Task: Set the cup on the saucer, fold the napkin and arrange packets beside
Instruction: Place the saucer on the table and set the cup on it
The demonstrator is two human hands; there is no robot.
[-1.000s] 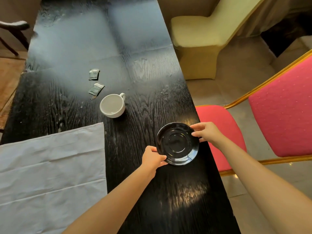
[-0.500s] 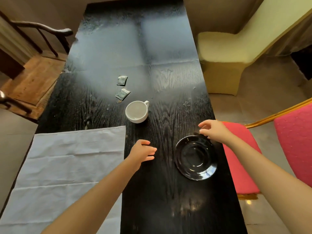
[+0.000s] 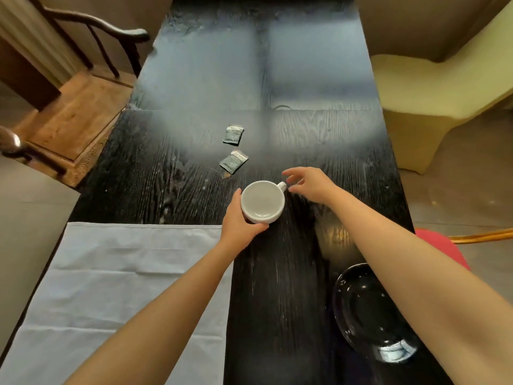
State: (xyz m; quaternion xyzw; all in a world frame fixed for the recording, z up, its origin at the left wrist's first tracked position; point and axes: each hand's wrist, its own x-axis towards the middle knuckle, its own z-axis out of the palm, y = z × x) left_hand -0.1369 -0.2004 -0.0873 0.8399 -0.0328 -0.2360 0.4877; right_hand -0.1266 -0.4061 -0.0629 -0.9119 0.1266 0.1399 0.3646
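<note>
A white cup (image 3: 262, 200) stands upright on the black table (image 3: 283, 287). My left hand (image 3: 238, 220) wraps around the cup's left and near side. My right hand (image 3: 311, 184) hovers at the cup's handle with its fingers spread, fingertips touching or just short of it. The black saucer (image 3: 369, 315) lies at the near right edge of the table, partly hidden under my right forearm. A pale grey napkin (image 3: 116, 287) lies spread flat at the near left. Two small green packets (image 3: 233, 133) (image 3: 233, 161) lie just beyond the cup.
A dark wooden chair (image 3: 69, 107) stands at the table's left side. On the right side are a cream covered chair (image 3: 433, 93) and a red seat with a gold frame (image 3: 444, 248). The far half of the table shows a bright reflection.
Both hands have left the saucer and reached forward to the cup. The left hand now holds the cup's side and the right hand is at its handle.
</note>
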